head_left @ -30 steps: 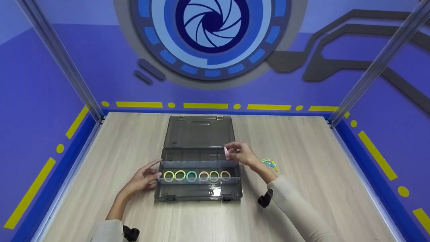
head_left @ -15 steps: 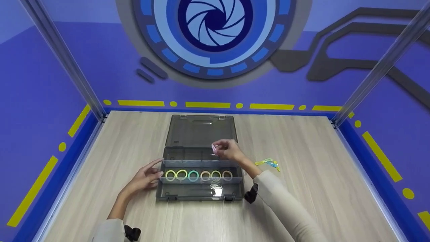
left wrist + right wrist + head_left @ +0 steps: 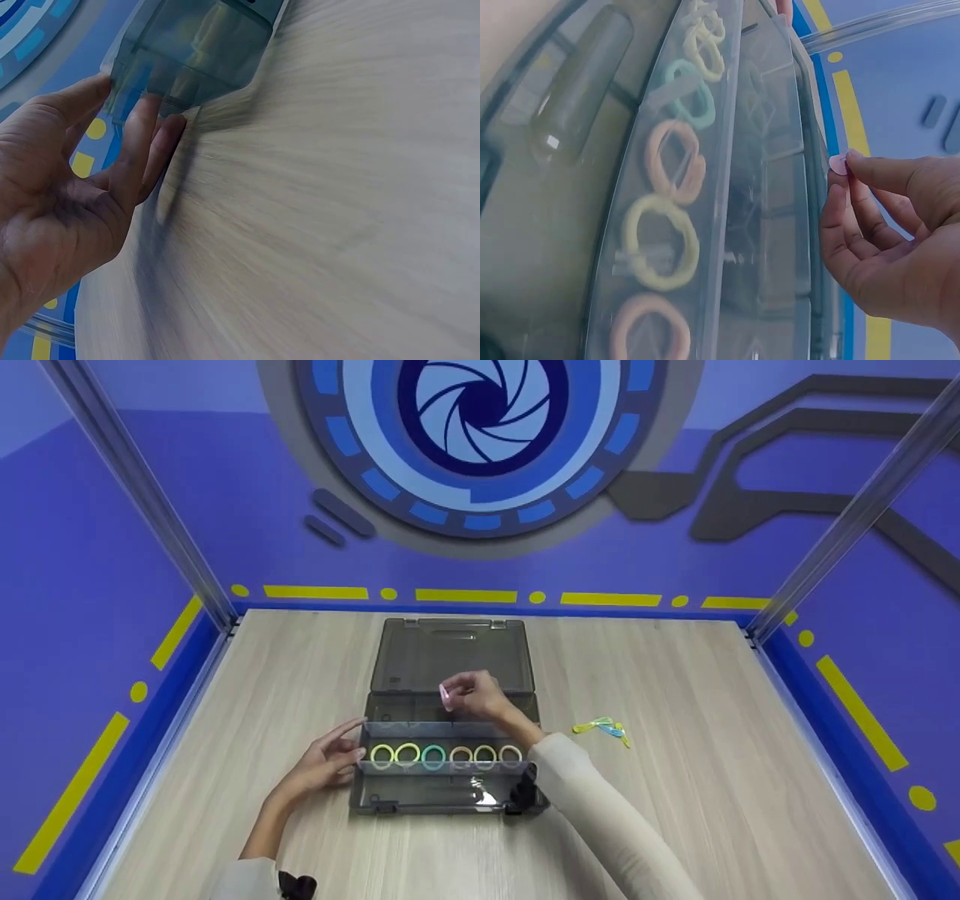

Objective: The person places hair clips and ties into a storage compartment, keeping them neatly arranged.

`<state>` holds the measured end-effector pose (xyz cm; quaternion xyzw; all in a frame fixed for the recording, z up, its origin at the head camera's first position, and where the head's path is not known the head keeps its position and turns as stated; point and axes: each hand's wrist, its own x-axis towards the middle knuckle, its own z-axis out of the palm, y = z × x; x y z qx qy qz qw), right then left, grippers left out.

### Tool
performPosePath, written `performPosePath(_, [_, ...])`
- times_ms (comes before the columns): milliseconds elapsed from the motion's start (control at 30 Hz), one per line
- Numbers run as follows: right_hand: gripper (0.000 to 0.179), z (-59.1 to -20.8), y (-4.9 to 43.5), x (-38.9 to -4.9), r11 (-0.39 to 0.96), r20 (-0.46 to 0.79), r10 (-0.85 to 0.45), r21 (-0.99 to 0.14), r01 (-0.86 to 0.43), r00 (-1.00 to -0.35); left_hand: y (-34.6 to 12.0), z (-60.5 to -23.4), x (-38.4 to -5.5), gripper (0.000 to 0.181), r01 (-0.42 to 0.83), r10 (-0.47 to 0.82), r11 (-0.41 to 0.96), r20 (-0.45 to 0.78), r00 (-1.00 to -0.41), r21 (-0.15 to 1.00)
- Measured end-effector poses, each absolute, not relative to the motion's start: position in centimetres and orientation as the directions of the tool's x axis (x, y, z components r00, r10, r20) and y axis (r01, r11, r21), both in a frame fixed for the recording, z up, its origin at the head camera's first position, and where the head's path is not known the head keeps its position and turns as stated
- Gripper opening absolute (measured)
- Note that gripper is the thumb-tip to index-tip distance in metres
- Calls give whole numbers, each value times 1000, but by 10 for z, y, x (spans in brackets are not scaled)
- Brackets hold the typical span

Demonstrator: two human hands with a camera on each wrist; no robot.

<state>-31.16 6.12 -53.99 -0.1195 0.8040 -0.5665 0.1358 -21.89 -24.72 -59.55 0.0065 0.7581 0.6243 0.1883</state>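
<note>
A smoky translucent box (image 3: 412, 791) with several long compartments lies on the table, its lid (image 3: 424, 660) folded back. My left hand (image 3: 319, 761) rests along the box's left side, fingertips and thumb at the wall, as the left wrist view also shows. Between the thumb and fingertips of my right hand (image 3: 480, 697) a small pink hair clip (image 3: 446, 697) is pinched, above the back compartment. In the right wrist view the clip (image 3: 838, 164) is partly covered by the fingers. A row of hair ties, yellow, a teal one (image 3: 424, 757) and peach (image 3: 654, 165), fills the middle compartment.
Right of the box, a small pile of yellow, green and blue hair clips (image 3: 602, 725) lies on the wooden table (image 3: 675, 810). Clear dividers (image 3: 420, 729) stand upright in the box. Blue printed walls enclose the table at the back and sides.
My right hand has moved left with the pink clip, from the box's right edge to over the middle of its back compartment. The left hand stays at the box's side.
</note>
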Motion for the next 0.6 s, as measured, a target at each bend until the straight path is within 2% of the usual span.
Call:
performPosePath(300, [28, -547, 35, -310, 346, -129, -358, -938, -3, -925, -249, -596, -218, 70, -191, 286, 163, -231, -930, 968])
performPosePath(600, [26, -546, 8, -310, 385, -111, -359, -922, -39, -927, -247, -593, -219, 68, -220, 242, 225, -273, -931, 949])
